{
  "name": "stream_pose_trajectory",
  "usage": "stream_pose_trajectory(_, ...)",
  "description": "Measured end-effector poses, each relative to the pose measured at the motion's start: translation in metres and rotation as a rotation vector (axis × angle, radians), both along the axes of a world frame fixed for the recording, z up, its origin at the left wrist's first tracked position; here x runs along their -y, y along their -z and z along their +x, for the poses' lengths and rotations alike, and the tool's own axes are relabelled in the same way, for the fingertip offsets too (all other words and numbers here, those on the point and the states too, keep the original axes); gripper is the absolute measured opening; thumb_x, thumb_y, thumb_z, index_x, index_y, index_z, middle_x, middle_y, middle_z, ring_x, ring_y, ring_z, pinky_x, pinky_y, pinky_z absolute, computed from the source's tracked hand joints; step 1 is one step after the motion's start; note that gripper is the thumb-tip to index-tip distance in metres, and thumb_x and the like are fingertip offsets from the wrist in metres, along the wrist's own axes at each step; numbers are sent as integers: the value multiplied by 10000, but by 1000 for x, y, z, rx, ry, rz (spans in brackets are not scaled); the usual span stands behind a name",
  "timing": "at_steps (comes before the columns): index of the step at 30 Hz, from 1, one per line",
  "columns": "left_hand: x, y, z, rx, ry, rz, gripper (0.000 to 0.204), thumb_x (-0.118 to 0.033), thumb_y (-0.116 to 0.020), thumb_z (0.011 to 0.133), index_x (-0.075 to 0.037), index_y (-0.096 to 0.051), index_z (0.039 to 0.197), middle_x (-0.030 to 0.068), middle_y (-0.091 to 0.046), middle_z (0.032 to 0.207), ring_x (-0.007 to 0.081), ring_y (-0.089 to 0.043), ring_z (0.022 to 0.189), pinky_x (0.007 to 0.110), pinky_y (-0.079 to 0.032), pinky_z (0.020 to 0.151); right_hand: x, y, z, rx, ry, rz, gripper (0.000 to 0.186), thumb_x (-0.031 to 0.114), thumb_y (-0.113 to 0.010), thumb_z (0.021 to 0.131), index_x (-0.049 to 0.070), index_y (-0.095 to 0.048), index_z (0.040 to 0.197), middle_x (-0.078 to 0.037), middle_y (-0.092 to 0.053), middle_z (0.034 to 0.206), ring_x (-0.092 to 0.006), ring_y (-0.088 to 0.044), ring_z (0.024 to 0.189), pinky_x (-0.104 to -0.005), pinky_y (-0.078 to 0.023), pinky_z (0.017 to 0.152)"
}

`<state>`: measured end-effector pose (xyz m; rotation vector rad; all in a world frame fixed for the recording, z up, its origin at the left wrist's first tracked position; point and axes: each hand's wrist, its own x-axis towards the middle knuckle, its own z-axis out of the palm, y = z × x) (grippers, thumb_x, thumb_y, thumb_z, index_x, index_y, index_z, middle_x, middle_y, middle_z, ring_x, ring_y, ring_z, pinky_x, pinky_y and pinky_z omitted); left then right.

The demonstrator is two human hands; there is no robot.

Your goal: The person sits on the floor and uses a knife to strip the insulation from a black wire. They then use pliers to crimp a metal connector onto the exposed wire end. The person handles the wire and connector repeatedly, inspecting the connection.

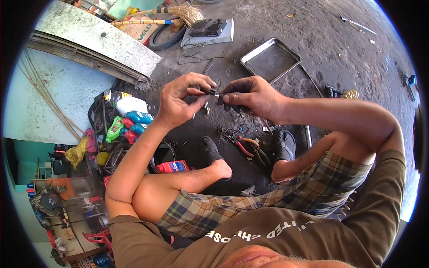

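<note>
My left hand (183,98) and my right hand (252,97) meet in mid-air, both closed around a small dark and silver metal part (215,93); its exact shape is hard to make out. Dark smudges cover my right fingers. Small metal fittings (207,110) show just below my fingers, apparently on the dark floor. Pliers with red and orange handles (246,149) lie between my black-shod feet beside a tangle of thin wire (237,129).
A metal tray (270,42) and a flat box (210,33) lie ahead. Plastic bottles (136,123) crowd my left, with a red container (172,166) by my leg. Brooms (185,15) and a tyre (163,44) are behind a white ledge (89,44). A person (77,3) shows at top left.
</note>
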<state>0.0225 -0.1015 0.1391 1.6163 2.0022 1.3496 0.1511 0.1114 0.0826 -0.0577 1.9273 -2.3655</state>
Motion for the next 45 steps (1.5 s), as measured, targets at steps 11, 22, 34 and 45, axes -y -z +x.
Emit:
stream_pose_trajectory(11,6,4,-6,564,-106,-162,241,-11,-745,964,35,-707,1198,118,-773,1056,176,-748,967,331,-645,846,-3,-3,0,-71,4,151,283,197,-722,961,-29,-774,1124,-61,-735,873,-102,-612,775,-305,-520,706)
stream_pose_trajectory(22,12,11,-13,801,-130,-16,195,-64,-772,956,2,-735,1136,136,-786,1041,198,-771,917,324,-651,773,-6,-17,4,92,-67,-83,306,206,-718,995,-14,-749,1204,-6,-691,862,-51,-533,677,-247,-447,587)
stream_pose_trajectory(34,7,8,-9,703,-192,-68,311,-325,-793,961,-26,-731,1014,102,-765,821,174,-748,659,294,-607,566,-8,-11,3,28,-74,78,356,224,-715,999,-33,-725,1246,-51,-741,964,-87,-612,802,-283,-518,707)
stream_pose_trajectory(45,5,7,-6,602,-283,-98,407,-386,-815,951,-56,-655,773,61,-664,627,122,-625,486,261,-481,445,-5,-10,2,59,-71,52,299,236,-714,1024,38,-738,1247,35,-709,880,-23,-547,662,-219,-428,555)
